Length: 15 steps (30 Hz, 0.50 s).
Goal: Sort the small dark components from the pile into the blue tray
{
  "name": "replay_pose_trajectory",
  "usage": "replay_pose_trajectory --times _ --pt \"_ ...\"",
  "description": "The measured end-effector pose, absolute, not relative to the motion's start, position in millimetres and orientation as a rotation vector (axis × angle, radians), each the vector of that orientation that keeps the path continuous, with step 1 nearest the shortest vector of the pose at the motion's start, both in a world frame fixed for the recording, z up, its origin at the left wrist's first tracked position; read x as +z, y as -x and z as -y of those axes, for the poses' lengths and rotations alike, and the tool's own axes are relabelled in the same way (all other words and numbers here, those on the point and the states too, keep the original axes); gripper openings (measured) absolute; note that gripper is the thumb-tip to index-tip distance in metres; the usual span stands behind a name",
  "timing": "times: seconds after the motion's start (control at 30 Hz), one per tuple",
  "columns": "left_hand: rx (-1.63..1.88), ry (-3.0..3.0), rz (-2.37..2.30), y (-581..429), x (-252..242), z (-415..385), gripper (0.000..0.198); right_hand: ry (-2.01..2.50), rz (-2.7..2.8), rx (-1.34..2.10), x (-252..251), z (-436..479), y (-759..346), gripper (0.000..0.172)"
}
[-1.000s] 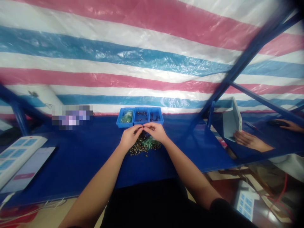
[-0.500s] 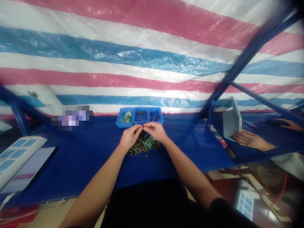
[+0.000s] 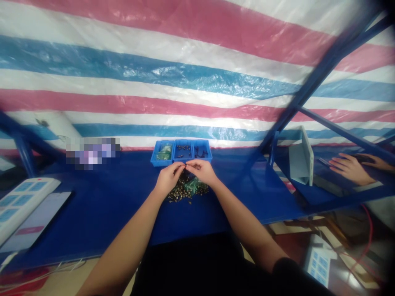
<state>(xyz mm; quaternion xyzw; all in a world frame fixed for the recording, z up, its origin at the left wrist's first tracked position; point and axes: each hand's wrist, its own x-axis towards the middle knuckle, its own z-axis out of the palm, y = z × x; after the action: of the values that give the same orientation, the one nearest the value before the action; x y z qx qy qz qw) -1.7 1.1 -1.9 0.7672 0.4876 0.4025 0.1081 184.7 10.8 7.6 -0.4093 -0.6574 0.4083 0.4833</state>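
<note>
My left hand [image 3: 167, 177] and my right hand [image 3: 201, 170] meet above a pile of small brass and green parts [image 3: 186, 190] on the blue table [image 3: 117, 205]. Both hands are closed in a pinch, fingertips touching around a tiny dark part [image 3: 185, 165] held between them. Just behind the hands stands a blue tray [image 3: 181, 151] with three compartments: green pieces in the left one, small dark parts in the middle and right ones.
A white power strip [image 3: 21, 201] and a phone [image 3: 40, 220] lie at the left edge. A blurred patch sits at the back left. At the right, another person's hands [image 3: 350, 167] rest by a grey upright panel [image 3: 302, 158]. Blue frame struts cross the right side.
My hands have stayed in the same pinch over the pile. The other person's hand at the right has moved away from the grey panel, further right and back.
</note>
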Motion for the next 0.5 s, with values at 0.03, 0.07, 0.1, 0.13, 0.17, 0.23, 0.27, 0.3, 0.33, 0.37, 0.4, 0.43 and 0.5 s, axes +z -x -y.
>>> replay_pose_trajectory --times 0.03,0.07,0.1,0.13,0.17,0.23,0.27,0.3,0.33,0.37,0.4,0.43,0.5 --pt "1.174 -2.252 -1.437 1.8 -1.7 -1.0 0.029 1.012 1.608 0.991 8.4 -10.3 -184.9 0.034" --pt "1.164 -2.249 -1.438 1.9 -1.2 -0.7 0.029 1.026 1.616 0.989 9.3 -9.8 -185.0 0.033" --pt "1.153 -2.25 -1.439 1.9 -0.6 -0.4 0.029 1.037 1.623 0.988 10.2 -9.1 -185.0 0.033" --pt "1.139 -2.252 -1.437 1.9 0.1 0.0 0.029 1.043 1.627 0.989 10.9 -8.5 -185.0 0.032" --pt "1.123 -2.253 -1.435 1.8 0.8 0.4 0.029 1.042 1.628 0.991 11.4 -8.0 -184.9 0.033" --pt "1.099 -2.252 -1.435 1.6 2.3 1.3 0.03 1.024 1.62 0.991 11.4 -7.7 -184.6 0.034" --pt "1.089 -2.25 -1.436 1.4 2.8 1.6 0.03 1.013 1.616 0.989 10.9 -7.8 -184.5 0.035" --pt "1.085 -2.249 -1.436 1.2 3.2 1.9 0.03 1.005 1.616 0.986 10.2 -8.2 -184.4 0.035" --pt "1.088 -2.252 -1.435 1.0 3.4 2.0 0.03 1.001 1.618 0.98 9.6 -8.6 -184.5 0.034" --pt "1.096 -2.255 -1.435 0.8 3.4 2.1 0.029 1.002 1.623 0.974 8.9 -9.2 -184.6 0.033" --pt "1.106 -2.259 -1.435 0.8 3.2 2.1 0.029 1.007 1.623 0.968 8.3 -9.7 -184.8 0.032" --pt "1.116 -2.261 -1.436 0.8 2.9 2.0 0.029 1.013 1.619 0.964 7.8 -10.2 -185.1 0.032" --pt "1.137 -2.266 -1.437 1.1 2.1 1.4 0.029 1.016 1.605 0.968 7.1 -11.0 -185.8 0.032"
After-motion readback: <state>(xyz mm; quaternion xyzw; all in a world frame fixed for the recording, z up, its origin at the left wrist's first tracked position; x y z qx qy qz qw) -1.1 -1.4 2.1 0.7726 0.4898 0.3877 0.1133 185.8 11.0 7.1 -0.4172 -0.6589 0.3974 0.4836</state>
